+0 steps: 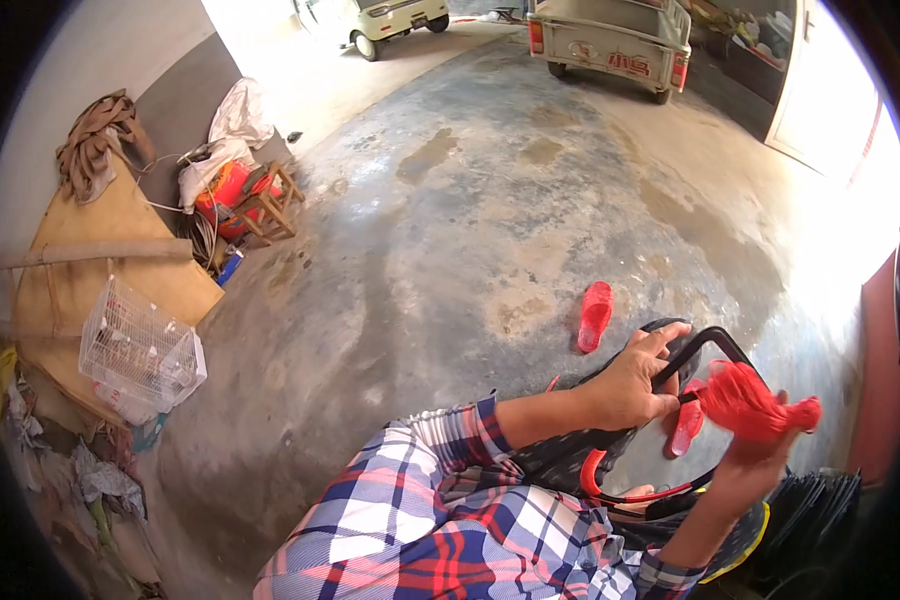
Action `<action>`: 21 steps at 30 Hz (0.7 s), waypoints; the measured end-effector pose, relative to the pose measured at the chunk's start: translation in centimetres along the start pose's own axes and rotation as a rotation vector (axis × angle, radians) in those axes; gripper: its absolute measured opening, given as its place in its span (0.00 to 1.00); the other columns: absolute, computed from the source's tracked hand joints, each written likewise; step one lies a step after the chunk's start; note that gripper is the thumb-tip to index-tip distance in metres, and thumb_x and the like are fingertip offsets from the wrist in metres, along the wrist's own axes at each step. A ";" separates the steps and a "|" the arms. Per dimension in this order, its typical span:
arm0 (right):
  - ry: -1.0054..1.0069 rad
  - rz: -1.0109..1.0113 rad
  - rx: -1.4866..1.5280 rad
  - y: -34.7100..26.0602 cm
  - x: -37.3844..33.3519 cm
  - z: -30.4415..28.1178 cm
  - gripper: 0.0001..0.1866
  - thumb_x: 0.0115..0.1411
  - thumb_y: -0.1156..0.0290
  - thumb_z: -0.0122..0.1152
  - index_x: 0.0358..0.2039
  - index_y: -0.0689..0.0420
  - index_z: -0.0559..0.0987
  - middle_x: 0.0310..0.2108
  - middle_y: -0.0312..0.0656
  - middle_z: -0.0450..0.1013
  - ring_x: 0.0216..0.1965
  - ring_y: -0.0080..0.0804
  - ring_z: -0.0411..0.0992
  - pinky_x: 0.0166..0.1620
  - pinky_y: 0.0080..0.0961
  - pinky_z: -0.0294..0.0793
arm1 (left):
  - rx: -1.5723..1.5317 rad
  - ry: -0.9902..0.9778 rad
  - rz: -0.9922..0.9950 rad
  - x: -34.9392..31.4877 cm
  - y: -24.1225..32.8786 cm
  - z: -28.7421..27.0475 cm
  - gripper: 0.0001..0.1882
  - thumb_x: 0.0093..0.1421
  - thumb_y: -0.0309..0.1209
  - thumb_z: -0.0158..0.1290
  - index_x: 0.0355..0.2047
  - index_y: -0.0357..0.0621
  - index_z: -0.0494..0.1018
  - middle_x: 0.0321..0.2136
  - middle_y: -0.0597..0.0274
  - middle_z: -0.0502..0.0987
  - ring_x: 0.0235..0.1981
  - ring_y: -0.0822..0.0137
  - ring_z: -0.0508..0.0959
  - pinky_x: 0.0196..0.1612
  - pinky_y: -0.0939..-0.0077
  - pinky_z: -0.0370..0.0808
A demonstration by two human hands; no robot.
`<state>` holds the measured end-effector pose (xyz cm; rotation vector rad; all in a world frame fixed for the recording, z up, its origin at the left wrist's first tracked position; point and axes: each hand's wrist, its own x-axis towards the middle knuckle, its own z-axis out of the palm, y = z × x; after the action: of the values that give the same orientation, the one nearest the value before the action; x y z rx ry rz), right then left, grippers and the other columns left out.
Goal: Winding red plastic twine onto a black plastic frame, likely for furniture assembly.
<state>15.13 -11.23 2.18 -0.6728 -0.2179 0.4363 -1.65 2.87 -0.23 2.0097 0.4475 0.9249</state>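
My left hand [632, 388] is closed round one side of a black frame [718, 340], a bent, rounded loop with a red stretch along its lower part. The frame is held above my lap and legs. In my right hand [755, 468], a bunch of thin red strands [745, 402] is gripped and spreads from the fingers toward the frame. Whether the strands are tied to the frame cannot be made out. Two red slippers [596, 316] lie on the floor ahead, one partly behind the frame.
Dark thin pieces [815, 525] are stacked at my right, beside a red panel [878, 370]. At left are a white wire cage [142, 345], a leaning board [160, 275] and a wooden stool [270, 205]. A cargo cart [610, 48] and a small vehicle [395, 18] stand far ahead.
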 end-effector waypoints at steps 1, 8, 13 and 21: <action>-0.041 0.055 -0.041 -1.3 0.0 0.1 0.29 0.71 0.52 0.44 0.63 0.61 0.65 0.57 0.50 0.70 0.56 0.38 0.70 0.63 0.44 0.65 | -0.144 -0.060 -0.153 0.0 -0.1 -0.4 0.04 0.53 0.22 0.61 0.26 0.40 0.76 0.56 0.54 0.69 0.45 0.67 0.74 0.50 0.71 0.71; -0.662 0.254 -0.144 -1.1 -4.8 -1.2 0.26 0.71 0.52 0.45 0.57 0.61 0.67 0.22 0.34 0.69 0.19 0.23 0.66 0.38 0.31 0.72 | -0.580 -0.265 -0.607 0.6 -1.2 -1.9 0.06 0.61 0.27 0.54 0.35 0.36 0.72 0.24 0.58 0.79 0.19 0.72 0.76 0.26 0.75 0.74; -0.287 0.321 -0.425 1.7 -9.8 -1.4 0.20 0.69 0.58 0.50 0.51 0.61 0.69 0.19 0.36 0.66 0.19 0.25 0.64 0.38 0.29 0.73 | -0.595 -0.283 -0.572 0.6 -2.5 -1.0 0.08 0.63 0.29 0.52 0.35 0.35 0.73 0.19 0.58 0.78 0.17 0.73 0.75 0.23 0.76 0.73; 0.029 0.359 -0.337 2.6 -3.0 -6.9 0.14 0.69 0.58 0.51 0.48 0.51 0.72 0.25 0.29 0.64 0.24 0.27 0.69 0.32 0.32 0.76 | -0.636 -0.300 -0.588 1.4 -1.7 -1.1 0.10 0.60 0.32 0.56 0.27 0.36 0.74 0.18 0.57 0.78 0.19 0.69 0.78 0.25 0.74 0.75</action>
<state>13.92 -14.56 -4.92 -1.0555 -0.1435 0.7421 -1.48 5.32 -0.65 1.2903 0.4645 0.3242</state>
